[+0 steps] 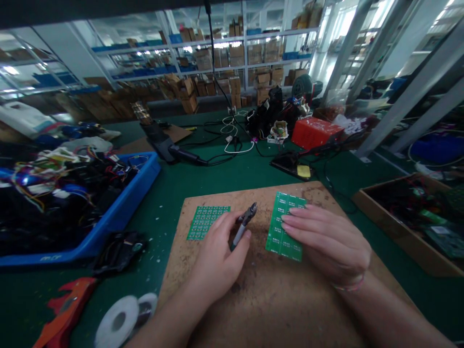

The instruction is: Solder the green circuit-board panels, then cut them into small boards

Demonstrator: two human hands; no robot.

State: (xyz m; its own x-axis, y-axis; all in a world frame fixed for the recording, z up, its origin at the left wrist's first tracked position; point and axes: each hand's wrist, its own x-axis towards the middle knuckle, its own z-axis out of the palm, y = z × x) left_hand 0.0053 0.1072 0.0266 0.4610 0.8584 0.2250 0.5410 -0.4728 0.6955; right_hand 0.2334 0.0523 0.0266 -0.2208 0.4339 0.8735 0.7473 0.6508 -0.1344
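My left hand [219, 256] is closed around small pliers [239, 234], their dark jaws pointing up and to the right. Under and beside its fingers, a green circuit board panel [203, 220] with rows of small square patterns lies on the brown board [268, 299]. My right hand [329, 241] grips another green circuit board panel [281, 232] by its right side, the fingers flat across the top and the thumb hidden. This panel is tilted, with rows of small pale pads. The plier jaws are apart from it, to its left.
A blue tray [141, 193] heaped with wired parts stands left. Near it are an orange-red tool [68, 309] and a white spool [118, 321]. A heat gun [163, 142], a red box [315, 133] and a yellow sponge [303, 171] sit behind; a cardboard box [406, 232] is right.
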